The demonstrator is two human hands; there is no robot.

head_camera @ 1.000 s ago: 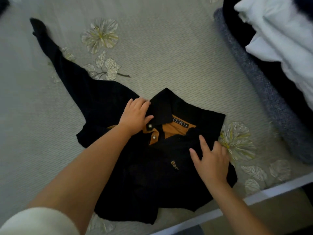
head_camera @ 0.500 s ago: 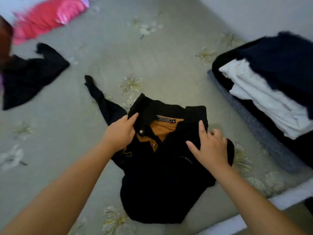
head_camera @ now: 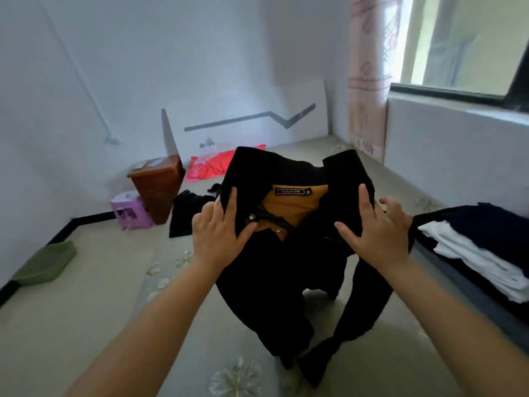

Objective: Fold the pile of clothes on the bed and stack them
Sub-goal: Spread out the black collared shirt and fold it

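Both hands, left hand (head_camera: 219, 239) and right hand (head_camera: 378, 233), grip the black shirt (head_camera: 289, 253) by its shoulders (orange collar lining showing), fingers pinching it above the bed (head_camera: 86, 310); folded stack (head_camera: 483, 253) lies right.

Both forearms run out of the bottom edge, elbows unseen. The left hand (head_camera: 219, 237) has its fingertips buried behind the black shirt (head_camera: 289, 270), and the right hand (head_camera: 375, 233) hides its outer fingers behind the shoulder fabric. The folded stack (head_camera: 481, 253) is cut by the right edge. Dark clothes (head_camera: 187, 212) beyond sit partly masked by the shirt, their kind unreadable
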